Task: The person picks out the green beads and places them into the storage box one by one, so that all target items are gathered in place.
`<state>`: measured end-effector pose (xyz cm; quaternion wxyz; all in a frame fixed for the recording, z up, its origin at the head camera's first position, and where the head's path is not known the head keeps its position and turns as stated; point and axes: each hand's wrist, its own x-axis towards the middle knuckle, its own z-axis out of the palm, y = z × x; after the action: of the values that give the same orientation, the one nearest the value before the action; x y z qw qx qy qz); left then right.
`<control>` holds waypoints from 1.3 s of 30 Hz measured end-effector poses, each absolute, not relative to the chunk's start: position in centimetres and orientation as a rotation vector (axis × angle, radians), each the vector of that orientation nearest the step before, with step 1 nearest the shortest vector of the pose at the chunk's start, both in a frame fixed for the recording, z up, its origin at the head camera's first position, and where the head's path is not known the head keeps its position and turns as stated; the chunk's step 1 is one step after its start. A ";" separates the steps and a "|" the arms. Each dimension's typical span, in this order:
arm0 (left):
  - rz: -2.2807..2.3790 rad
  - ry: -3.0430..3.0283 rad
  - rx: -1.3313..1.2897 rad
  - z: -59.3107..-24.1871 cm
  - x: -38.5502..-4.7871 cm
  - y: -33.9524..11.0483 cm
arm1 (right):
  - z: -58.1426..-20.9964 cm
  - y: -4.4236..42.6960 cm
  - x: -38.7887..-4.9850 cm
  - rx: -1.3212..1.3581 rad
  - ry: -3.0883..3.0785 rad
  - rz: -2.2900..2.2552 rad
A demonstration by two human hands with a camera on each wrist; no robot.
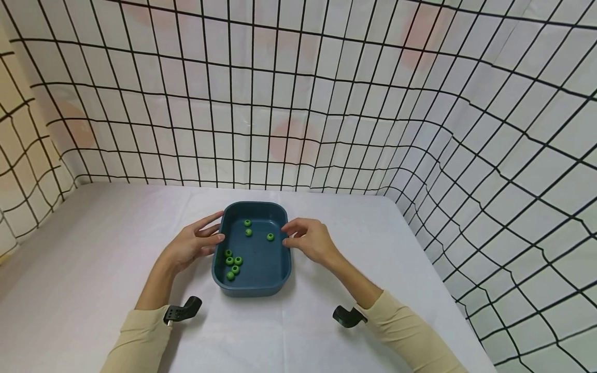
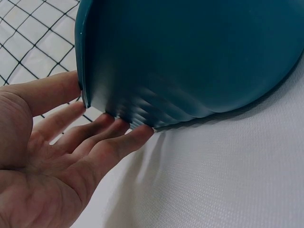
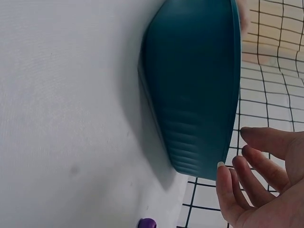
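Observation:
A blue plastic box (image 1: 261, 282) with rounded corners stands on the white cloth between both hands. Several round green beads with holes lie inside: a cluster of beads (image 1: 235, 270) at the near left, two beads (image 1: 249, 232) farther back and a single bead (image 1: 270, 237) toward the right. My left hand (image 1: 191, 246) touches the box's left side with fingers spread, its thumb at the rim. In the left wrist view the fingertips (image 2: 145, 132) meet the ribbed outer wall. At the right rim is my right hand (image 1: 311, 239), fingers slightly bent; firm contact is unclear.
A white cloth (image 1: 322, 331) covers the table. Black netting (image 1: 289, 93) over white sheeting surrounds the back and sides. A small round purple object (image 3: 147, 223) shows at the bottom edge of the right wrist view. Black wrist cameras (image 1: 184, 310) sit at the cuffs.

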<state>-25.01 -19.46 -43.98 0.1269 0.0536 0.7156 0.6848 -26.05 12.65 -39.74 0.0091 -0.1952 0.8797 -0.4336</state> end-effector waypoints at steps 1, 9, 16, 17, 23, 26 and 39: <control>1.991 2.085 0.154 -44.0 -25.0 -19.5 | -39.7 12.7 -26.1 -0.602 2.748 -1.360; 1.976 2.103 0.141 -44.1 -25.3 -19.4 | -39.0 13.4 -26.3 -0.509 2.799 -1.388; 1.976 2.104 0.142 -44.1 -25.3 -19.4 | -38.7 14.6 -27.0 -0.451 2.832 -1.410; 1.976 2.102 0.151 -44.1 -25.3 -19.4 | -38.7 14.8 -27.2 -0.440 2.836 -1.411; 1.985 2.089 0.152 -44.1 -25.2 -19.5 | -39.5 16.4 -28.2 -0.351 2.875 -1.384; 1.983 2.090 0.143 -44.1 -25.3 -19.5 | -39.9 17.2 -28.5 -0.310 2.892 -1.367; 1.980 2.087 0.154 -44.0 -25.0 -19.5 | -41.9 19.0 -29.7 -0.125 2.938 -1.319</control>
<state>-25.03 -19.48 -43.98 0.1300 0.0529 0.7184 0.6813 -29.74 18.97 -41.87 -0.0406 -0.0386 0.9109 -0.4088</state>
